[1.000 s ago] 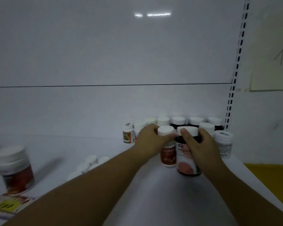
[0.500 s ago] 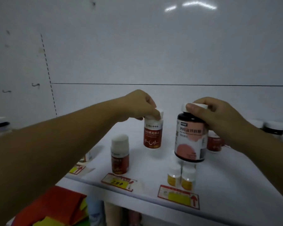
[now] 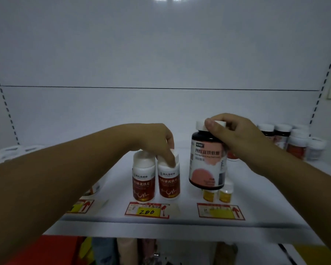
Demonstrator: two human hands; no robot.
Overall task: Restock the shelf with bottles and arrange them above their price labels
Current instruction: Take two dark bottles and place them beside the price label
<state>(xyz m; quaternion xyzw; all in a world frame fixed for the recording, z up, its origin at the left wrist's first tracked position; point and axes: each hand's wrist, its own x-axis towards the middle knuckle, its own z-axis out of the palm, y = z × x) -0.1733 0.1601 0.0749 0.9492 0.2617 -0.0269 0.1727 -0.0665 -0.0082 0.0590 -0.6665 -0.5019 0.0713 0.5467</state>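
In the head view, the left hand (image 3: 157, 139) pinches the white cap of a small red bottle (image 3: 169, 179). This bottle stands on the white shelf (image 3: 256, 203), touching a second red bottle (image 3: 143, 178) at its 9 o'clock, both just behind the price label marked 200 (image 3: 147, 210). The right hand (image 3: 235, 136) grips the cap of a large dark bottle (image 3: 207, 159), held above two small yellow bottles (image 3: 218, 193). At 6 o'clock from these lies another price label (image 3: 220, 211). More bottles (image 3: 292, 140) stand at 2 o'clock, far back.
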